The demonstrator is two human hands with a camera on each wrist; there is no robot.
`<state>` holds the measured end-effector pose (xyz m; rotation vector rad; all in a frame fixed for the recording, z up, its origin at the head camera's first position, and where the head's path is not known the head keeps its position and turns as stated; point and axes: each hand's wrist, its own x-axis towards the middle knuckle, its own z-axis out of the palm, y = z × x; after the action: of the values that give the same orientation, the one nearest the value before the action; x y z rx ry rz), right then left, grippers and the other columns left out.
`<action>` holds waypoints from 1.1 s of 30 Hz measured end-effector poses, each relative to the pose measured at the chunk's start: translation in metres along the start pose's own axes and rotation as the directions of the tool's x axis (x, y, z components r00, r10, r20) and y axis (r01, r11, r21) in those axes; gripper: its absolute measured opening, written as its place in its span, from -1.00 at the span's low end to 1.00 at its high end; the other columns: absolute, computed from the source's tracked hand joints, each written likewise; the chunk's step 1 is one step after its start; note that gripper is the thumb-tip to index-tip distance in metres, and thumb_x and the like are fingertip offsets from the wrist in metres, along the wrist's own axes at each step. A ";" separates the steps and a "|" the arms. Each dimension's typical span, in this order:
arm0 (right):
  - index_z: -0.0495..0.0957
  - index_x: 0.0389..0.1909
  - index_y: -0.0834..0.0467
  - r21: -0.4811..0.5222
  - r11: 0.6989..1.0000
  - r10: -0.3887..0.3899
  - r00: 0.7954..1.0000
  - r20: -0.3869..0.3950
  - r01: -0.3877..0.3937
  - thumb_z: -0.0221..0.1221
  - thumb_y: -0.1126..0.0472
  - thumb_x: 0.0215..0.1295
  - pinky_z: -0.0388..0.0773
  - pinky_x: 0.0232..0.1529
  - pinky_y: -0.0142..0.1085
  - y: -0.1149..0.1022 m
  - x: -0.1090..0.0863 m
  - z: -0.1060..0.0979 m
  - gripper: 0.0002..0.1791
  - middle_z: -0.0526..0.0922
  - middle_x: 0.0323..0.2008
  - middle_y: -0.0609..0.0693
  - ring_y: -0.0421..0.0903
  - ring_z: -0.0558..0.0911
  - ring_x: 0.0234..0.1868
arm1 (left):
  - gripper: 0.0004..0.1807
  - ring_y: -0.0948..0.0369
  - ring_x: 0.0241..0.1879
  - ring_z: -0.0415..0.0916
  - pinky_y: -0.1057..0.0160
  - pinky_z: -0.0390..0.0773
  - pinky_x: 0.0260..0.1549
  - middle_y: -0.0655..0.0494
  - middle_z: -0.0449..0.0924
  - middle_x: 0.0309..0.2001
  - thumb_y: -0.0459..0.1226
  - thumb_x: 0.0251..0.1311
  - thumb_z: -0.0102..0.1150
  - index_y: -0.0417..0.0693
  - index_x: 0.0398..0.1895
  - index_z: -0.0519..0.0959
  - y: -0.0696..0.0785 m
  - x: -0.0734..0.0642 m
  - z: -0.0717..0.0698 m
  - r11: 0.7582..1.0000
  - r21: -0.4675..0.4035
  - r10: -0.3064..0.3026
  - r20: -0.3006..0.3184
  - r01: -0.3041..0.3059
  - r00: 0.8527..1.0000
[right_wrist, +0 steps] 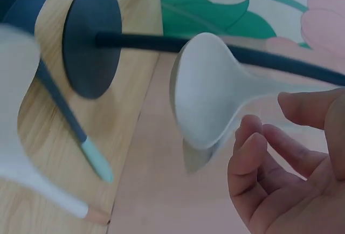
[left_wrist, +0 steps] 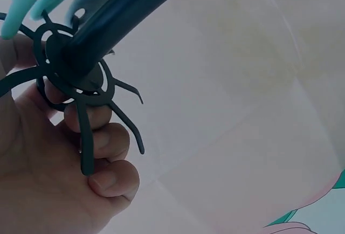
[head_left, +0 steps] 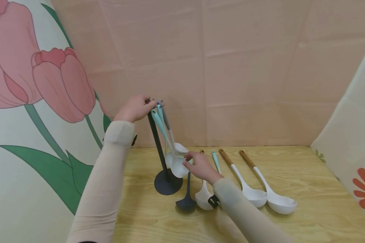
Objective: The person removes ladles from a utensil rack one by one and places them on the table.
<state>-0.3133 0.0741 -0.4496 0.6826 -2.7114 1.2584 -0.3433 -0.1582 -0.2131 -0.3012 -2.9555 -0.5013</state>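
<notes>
My left hand (head_left: 137, 107) grips the top of a black utensil stand (head_left: 156, 138), fingers curled under its ring of hooks (left_wrist: 78, 77). The stand leans, its round base (head_left: 168, 184) on the table. Ladles hang from the hooks: white-bowled ones with teal handles (head_left: 160, 123) and one with a grey handle (head_left: 165, 116). My right hand (head_left: 200, 165) is beside the bowl of the front hanging ladle (right_wrist: 207, 88). Its fingers are loosely bent, with a gap between thumb and fingers, and the thumb tip overlaps the ladle's neck in the right wrist view.
On the wooden table (head_left: 316, 182) lies a dark ladle (head_left: 186, 204) near the stand. To its right are a white ladle (head_left: 203, 197), a teal handle (head_left: 216, 161) and two white ladles (head_left: 255, 196) with wooden handles. A pink cloth (head_left: 255, 74) hangs behind; a tulip-printed wall (head_left: 57, 135) stands left.
</notes>
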 end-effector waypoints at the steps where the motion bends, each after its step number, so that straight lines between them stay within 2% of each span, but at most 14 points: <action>1: 0.60 0.01 0.28 0.009 1.000 -0.023 1.000 -0.001 0.023 0.24 0.21 0.35 0.58 -0.14 -0.10 -0.004 0.001 0.002 -0.71 0.69 -0.12 0.12 -0.04 0.63 -0.25 | -0.57 0.06 -0.36 0.34 0.14 0.33 -0.37 -0.01 0.39 -0.39 0.07 0.44 -0.18 -0.08 -0.36 0.42 0.000 0.000 0.000 1.000 -0.005 -0.003 0.000 0.003 1.000; 3: 0.58 0.02 0.30 0.035 0.998 -0.056 0.998 0.004 0.056 0.23 0.24 0.34 0.58 -0.14 -0.10 -0.010 0.003 0.007 -0.70 0.68 -0.08 0.15 -0.03 0.64 -0.24 | -0.57 0.06 -0.37 0.34 0.14 0.33 -0.37 -0.01 0.39 -0.39 0.07 0.45 -0.17 -0.08 -0.35 0.42 0.000 0.000 0.000 1.000 -0.012 -0.004 -0.003 0.004 1.000; 7: 0.52 0.09 0.31 0.091 0.992 -0.089 0.996 -0.019 0.091 0.23 0.28 0.33 0.58 -0.25 -0.17 -0.022 0.008 0.015 -0.65 0.65 0.01 0.20 -0.07 0.61 -0.36 | -0.56 0.06 -0.37 0.34 0.15 0.33 -0.39 -0.01 0.39 -0.38 0.09 0.45 -0.15 -0.08 -0.34 0.43 0.000 0.000 0.000 1.000 -0.020 0.002 -0.013 -0.002 1.000; 11: 0.41 0.27 0.29 0.142 0.987 -0.075 0.997 -0.018 0.077 0.19 0.28 0.38 0.58 -0.33 -0.27 -0.027 0.012 0.022 -0.52 0.57 0.17 0.24 -0.13 0.61 -0.42 | -0.55 0.07 -0.37 0.33 0.15 0.32 -0.40 -0.01 0.39 -0.39 0.09 0.44 -0.15 -0.09 -0.34 0.44 0.000 -0.001 0.000 1.000 -0.023 0.012 -0.021 -0.012 1.000; 16: 0.28 0.40 0.24 0.261 0.965 -0.042 0.999 0.026 0.034 0.13 0.30 0.45 0.59 -0.46 -0.31 -0.029 0.016 0.030 -0.46 0.48 0.27 0.28 -0.05 0.69 -0.43 | -0.56 0.08 -0.39 0.33 0.16 0.32 -0.41 0.01 0.39 -0.41 0.08 0.41 -0.15 -0.08 -0.36 0.44 0.003 -0.002 0.001 1.000 -0.025 0.008 -0.028 -0.009 1.000; 19: 0.31 0.38 0.23 0.302 0.953 -0.045 0.999 0.029 0.034 0.09 0.28 0.49 0.58 -0.46 -0.28 -0.029 0.017 0.033 -0.51 0.53 0.21 0.26 -0.02 0.69 -0.42 | -0.58 0.09 -0.41 0.32 0.17 0.32 -0.43 0.02 0.37 -0.42 0.06 0.39 -0.14 -0.09 -0.37 0.43 0.004 -0.001 0.001 1.000 -0.029 0.003 -0.029 -0.004 1.000; 22: 0.38 0.29 0.23 0.298 0.953 -0.061 0.998 0.019 0.052 0.05 0.24 0.53 0.58 -0.44 -0.27 -0.031 0.018 0.034 -0.61 0.59 0.10 0.20 -0.04 0.67 -0.44 | -0.59 0.10 -0.45 0.30 0.18 0.31 -0.46 0.03 0.35 -0.45 0.04 0.38 -0.14 -0.09 -0.39 0.43 0.004 -0.001 0.001 0.999 -0.039 0.000 -0.030 -0.001 1.000; 28: 0.51 0.09 0.25 0.224 0.963 -0.146 0.989 -0.024 0.147 0.01 0.21 0.56 0.58 -0.38 -0.30 -0.038 0.016 0.034 -0.74 0.66 -0.15 0.16 -0.16 0.61 -0.44 | -0.59 0.10 -0.45 0.30 0.19 0.30 -0.47 0.03 0.33 -0.46 0.04 0.38 -0.13 -0.09 -0.39 0.41 0.002 0.000 0.001 0.999 -0.047 -0.006 -0.027 0.005 1.000; 33: 0.54 -0.02 0.20 0.131 0.960 -0.240 0.969 -0.057 0.246 0.00 0.19 0.56 0.54 -0.33 -0.33 -0.039 0.015 0.039 -0.79 0.68 -0.30 0.06 -0.22 0.57 -0.38 | -0.58 0.09 -0.43 0.31 0.18 0.31 -0.46 0.01 0.35 -0.44 0.06 0.39 -0.14 -0.09 -0.38 0.41 0.000 0.000 0.003 0.999 -0.040 -0.016 -0.028 0.015 0.999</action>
<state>-0.3052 0.0173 -0.4441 0.9604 -2.4329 1.3873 -0.3432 -0.1572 -0.2155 -0.2735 -2.9254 -0.5618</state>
